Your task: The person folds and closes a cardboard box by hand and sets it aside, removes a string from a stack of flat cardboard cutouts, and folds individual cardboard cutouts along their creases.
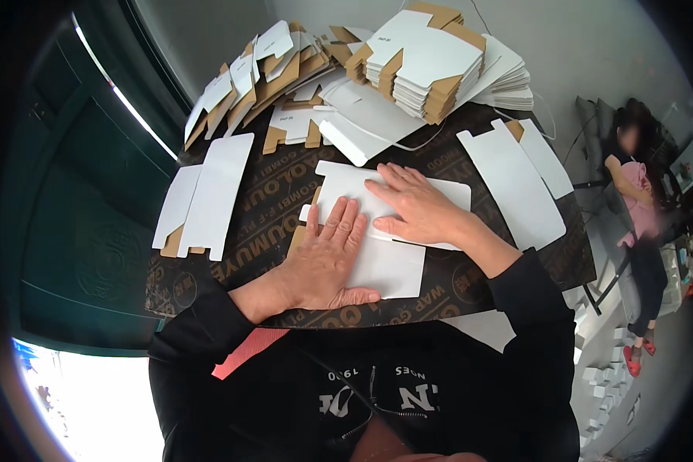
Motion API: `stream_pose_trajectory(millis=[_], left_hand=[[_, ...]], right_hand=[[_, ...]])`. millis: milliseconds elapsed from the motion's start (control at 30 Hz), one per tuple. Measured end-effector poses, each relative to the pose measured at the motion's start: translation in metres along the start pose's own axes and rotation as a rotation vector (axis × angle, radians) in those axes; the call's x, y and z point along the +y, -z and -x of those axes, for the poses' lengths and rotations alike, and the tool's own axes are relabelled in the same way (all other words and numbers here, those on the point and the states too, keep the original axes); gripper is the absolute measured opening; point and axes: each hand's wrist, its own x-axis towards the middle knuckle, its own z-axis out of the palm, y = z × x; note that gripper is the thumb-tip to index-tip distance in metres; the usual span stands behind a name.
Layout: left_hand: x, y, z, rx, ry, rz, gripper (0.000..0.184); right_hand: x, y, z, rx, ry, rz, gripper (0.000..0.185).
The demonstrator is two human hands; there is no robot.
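Note:
A white folding carton (389, 266) with brown inner sides lies flat on the dark printed board table (273, 181), near its front edge. My left hand (323, 258) rests palm down on the carton's left part, its fingers stretched out and its thumb along the lower panel. Across the upper panel lies my right hand (416, 204), flat as well, with fingers pointing up and left. Both hands press on the cardboard and grasp nothing. The carton's parts under my palms are hidden.
Flat cartons lie at the left (219, 192) and right (512, 181) of the table. Stacked carton blanks (423, 58) and a fanned pile (262, 69) fill the back. A white cord (420, 146) runs there. At far right another person (635, 185) sits; small white boxes (604, 385) lie on the floor.

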Motion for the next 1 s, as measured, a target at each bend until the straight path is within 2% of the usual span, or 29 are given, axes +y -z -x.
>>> stream_pose_trajectory(millis=[100,233,267,433,567,600,733,767,900,933,1000], left_hand=[[-0.001,0.001,-0.002,-0.029,-0.017,-0.023,0.106],[-0.003,0.000,-0.001,-0.058,-0.018,-0.039,0.109],[-0.003,0.002,-0.001,-0.062,-0.017,-0.039,0.109],[-0.015,0.034,-0.011,-0.038,-0.051,0.113,0.096],[-0.035,0.058,-0.025,-0.108,0.064,0.560,0.066],[-0.040,0.055,-0.026,-0.118,0.054,0.556,0.066],[-0.059,0.025,-0.025,0.325,0.104,0.851,0.036],[-0.061,0.023,-0.026,0.328,0.113,0.861,0.036],[-0.063,0.020,-0.023,0.592,0.425,0.513,0.024],[-0.063,0.021,-0.021,0.596,0.443,0.518,0.024],[-0.061,0.026,-0.018,0.425,0.540,0.432,0.021]], right_hand=[[-0.002,0.011,0.002,-0.064,-0.052,0.007,0.061],[0.006,0.022,0.001,0.190,0.048,0.007,0.050],[0.006,0.025,0.001,0.191,0.048,0.003,0.050],[0.007,0.044,-0.003,0.007,-0.049,-0.292,0.046],[0.019,-0.003,0.004,0.139,0.037,0.027,0.043],[0.019,-0.005,0.006,0.145,0.026,0.023,0.043],[0.021,-0.009,0.005,0.205,0.048,0.024,0.042],[0.021,-0.008,0.005,0.192,0.053,0.021,0.042],[0.014,0.006,0.006,0.050,-0.015,-0.016,0.054],[0.013,0.008,0.005,0.036,-0.002,-0.019,0.054],[0.010,0.012,0.004,0.128,0.030,0.029,0.052]])
